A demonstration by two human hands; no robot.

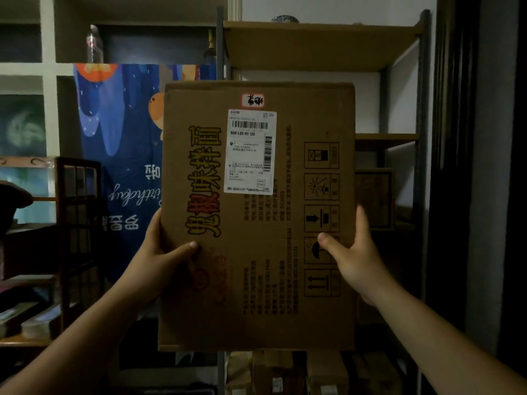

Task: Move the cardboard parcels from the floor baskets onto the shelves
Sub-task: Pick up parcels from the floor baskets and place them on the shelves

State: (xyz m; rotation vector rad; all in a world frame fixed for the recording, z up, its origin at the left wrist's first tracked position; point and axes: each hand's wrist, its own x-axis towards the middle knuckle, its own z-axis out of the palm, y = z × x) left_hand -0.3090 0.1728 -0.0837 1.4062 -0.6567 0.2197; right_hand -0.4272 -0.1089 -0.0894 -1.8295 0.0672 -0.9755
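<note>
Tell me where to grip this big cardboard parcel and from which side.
Grip the cardboard parcel on its two long side edges, low down, coming in from left and right as the left hand and right hand do: its broad, flat face offers no single-hand hold.

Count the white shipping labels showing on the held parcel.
1: a white barcode label on the upper middle of the parcel held between left hand and right hand. Other faces are hidden.

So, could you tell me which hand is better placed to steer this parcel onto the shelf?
Probably the right hand: it grips the parcel on the side nearest the shelf.
</note>
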